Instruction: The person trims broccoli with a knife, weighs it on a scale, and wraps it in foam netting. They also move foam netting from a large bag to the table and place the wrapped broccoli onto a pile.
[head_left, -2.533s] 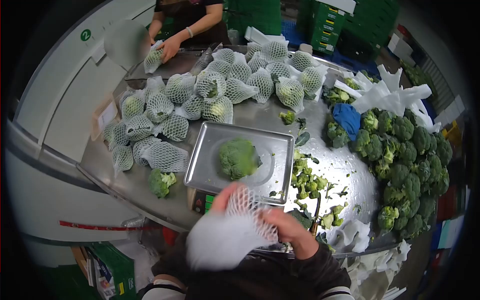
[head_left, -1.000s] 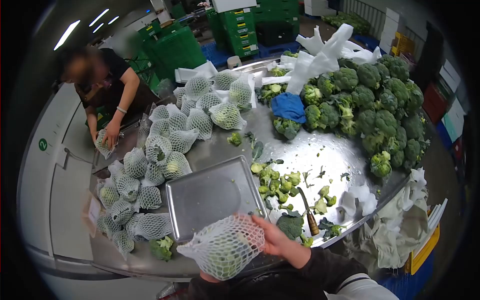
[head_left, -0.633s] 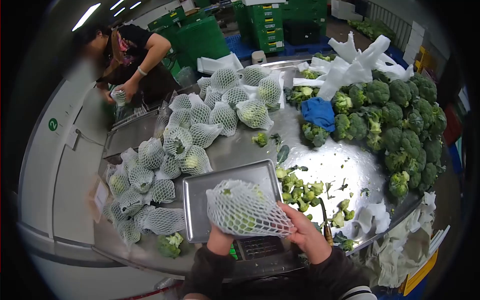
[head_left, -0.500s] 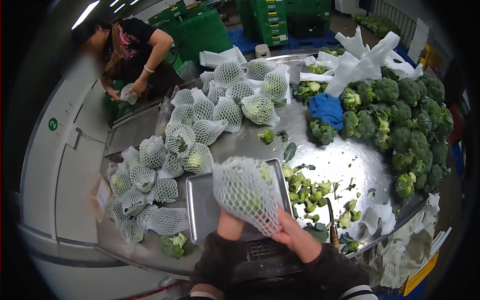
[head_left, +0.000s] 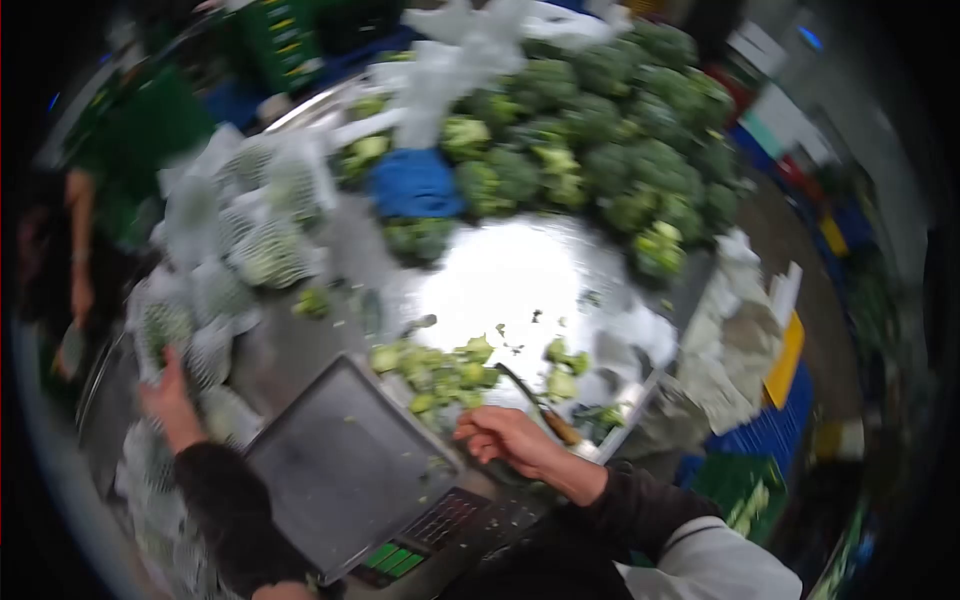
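Note:
At the left, my left hand [head_left: 172, 405] reaches into the pile of broccoli heads in white foam netting; its fingertips are right at a netted broccoli head [head_left: 165, 325]. Motion blur smears those fingers, so I cannot tell whether they grip it. My right hand [head_left: 510, 440] is over the right edge of a metal weighing tray [head_left: 340, 460], fingers loosely curled and apart, nothing in them. Only small green scraps lie on the tray. A scale display [head_left: 393, 560] glows green below it. Close to my right hand are a knife [head_left: 560, 425] and cut broccoli stems [head_left: 430, 375].
A large heap of bare broccoli [head_left: 620, 130] covers the back right, with a blue cloth [head_left: 415, 183] and white foam nets [head_left: 455, 50] beside it. Green crates [head_left: 140, 130] stand at the back left. Another person's arm [head_left: 80, 240] shows at the far left.
The netted broccoli held in both hands over the tray has left that spot. My left hand has moved left to the pile, my right hand rightward. The view has swung right and the display now shows.

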